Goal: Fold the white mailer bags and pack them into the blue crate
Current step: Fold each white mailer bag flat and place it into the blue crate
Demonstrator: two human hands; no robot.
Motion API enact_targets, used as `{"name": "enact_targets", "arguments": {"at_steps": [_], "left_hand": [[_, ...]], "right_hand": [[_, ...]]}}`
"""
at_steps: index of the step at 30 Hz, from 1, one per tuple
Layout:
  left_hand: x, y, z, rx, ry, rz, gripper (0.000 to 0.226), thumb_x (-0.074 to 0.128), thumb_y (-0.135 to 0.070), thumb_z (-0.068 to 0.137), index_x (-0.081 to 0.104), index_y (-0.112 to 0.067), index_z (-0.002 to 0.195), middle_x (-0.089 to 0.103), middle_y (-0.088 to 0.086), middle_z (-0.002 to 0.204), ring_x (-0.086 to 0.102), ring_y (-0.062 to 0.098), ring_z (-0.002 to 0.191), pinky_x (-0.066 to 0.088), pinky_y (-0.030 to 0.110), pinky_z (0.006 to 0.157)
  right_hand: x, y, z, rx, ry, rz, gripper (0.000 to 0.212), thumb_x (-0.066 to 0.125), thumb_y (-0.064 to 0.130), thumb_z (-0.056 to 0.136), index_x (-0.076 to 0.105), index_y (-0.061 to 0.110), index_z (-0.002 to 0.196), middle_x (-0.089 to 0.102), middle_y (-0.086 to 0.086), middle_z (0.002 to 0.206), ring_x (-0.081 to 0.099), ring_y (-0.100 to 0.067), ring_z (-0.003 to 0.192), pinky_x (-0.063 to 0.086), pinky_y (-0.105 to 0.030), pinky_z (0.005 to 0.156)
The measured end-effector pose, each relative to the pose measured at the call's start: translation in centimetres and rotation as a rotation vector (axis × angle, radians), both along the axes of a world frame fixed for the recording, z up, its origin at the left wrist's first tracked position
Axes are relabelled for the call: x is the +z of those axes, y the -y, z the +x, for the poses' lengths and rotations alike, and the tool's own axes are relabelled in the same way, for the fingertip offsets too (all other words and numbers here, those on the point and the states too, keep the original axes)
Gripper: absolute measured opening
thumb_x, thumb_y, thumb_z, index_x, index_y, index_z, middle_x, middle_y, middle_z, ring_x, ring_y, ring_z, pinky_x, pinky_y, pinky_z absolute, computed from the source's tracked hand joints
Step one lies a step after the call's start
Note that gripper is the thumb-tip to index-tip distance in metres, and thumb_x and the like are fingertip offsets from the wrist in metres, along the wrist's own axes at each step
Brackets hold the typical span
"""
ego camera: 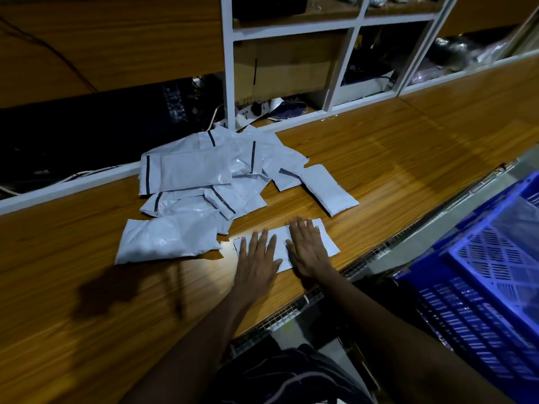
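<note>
A flat white mailer bag [328, 240] lies on the wooden table [408, 158] near its front edge. My left hand [258, 258] and my right hand [306, 246] both press flat on it, fingers straight and spread, side by side. Behind them a loose pile of several white mailer bags [204, 182] with dark strips spreads across the table, and one folded bag [329, 189] lies apart at its right. The blue crate [481, 287] stands at the lower right, beside the table and below its edge.
A white-framed shelf unit [291, 27] with cardboard and dark bundles rises behind the table. Cables and a power strip [250, 110] lie at its foot. A dark device [116, 126] sits back left. A wire mesh strip [364, 258] runs along the table's front edge.
</note>
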State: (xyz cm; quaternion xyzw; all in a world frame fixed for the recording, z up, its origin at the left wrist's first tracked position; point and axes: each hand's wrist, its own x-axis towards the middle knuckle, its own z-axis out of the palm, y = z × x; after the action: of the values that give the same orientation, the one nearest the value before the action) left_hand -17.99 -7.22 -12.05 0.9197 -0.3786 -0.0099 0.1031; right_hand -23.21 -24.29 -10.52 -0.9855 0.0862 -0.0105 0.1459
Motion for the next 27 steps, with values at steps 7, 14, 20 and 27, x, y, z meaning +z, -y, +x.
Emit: {"name": "enact_targets", "arguments": {"at_steps": [7,14,20,27], "left_hand": [[-1.1,-1.6,1.2,-0.034,-0.036,0.01,0.076,0.018,-0.073,0.096,0.034,-0.027,0.154,0.032,0.012,0.16,0.03,0.04,0.145,0.027,0.062,0.114],[0.2,-1.8,0.7,-0.009,0.036,-0.027,0.08,0.026,-0.072,0.095,0.017,-0.023,0.157,0.02,0.023,0.162,0.023,0.044,0.147,0.024,0.063,0.114],[1.6,-1.7,-1.3,-0.12,0.112,-0.167,0.045,0.077,-0.043,0.082,0.062,-0.024,0.121,0.031,0.017,0.159,0.03,0.04,0.146,0.028,0.067,0.112],[2.0,-1.2,-1.8,-0.053,0.151,-0.094,0.021,0.088,-0.032,0.071,0.072,-0.025,0.084,0.04,0.014,0.156,0.031,0.04,0.145,0.026,0.068,0.112]], "right_hand": [[-0.5,2.7,0.2,-0.006,-0.128,-0.061,0.091,-0.009,0.068,0.093,0.015,0.009,0.158,0.009,-0.019,0.165,0.004,-0.048,0.149,0.006,-0.06,0.118],[0.3,4.3,-0.2,-0.056,-0.155,-0.085,0.095,-0.017,0.07,0.086,0.01,0.016,0.16,0.004,-0.017,0.166,0.003,-0.039,0.152,0.005,-0.059,0.118],[1.8,3.9,-1.3,-0.079,0.029,0.068,0.086,0.015,0.072,0.092,0.052,0.013,0.142,0.033,-0.019,0.158,0.025,-0.039,0.147,0.022,-0.061,0.114],[0.6,3.8,-4.2,0.045,0.237,-0.016,0.033,0.053,0.042,0.092,0.075,0.018,0.1,0.055,-0.017,0.142,0.045,-0.044,0.134,0.039,-0.062,0.1]]}}
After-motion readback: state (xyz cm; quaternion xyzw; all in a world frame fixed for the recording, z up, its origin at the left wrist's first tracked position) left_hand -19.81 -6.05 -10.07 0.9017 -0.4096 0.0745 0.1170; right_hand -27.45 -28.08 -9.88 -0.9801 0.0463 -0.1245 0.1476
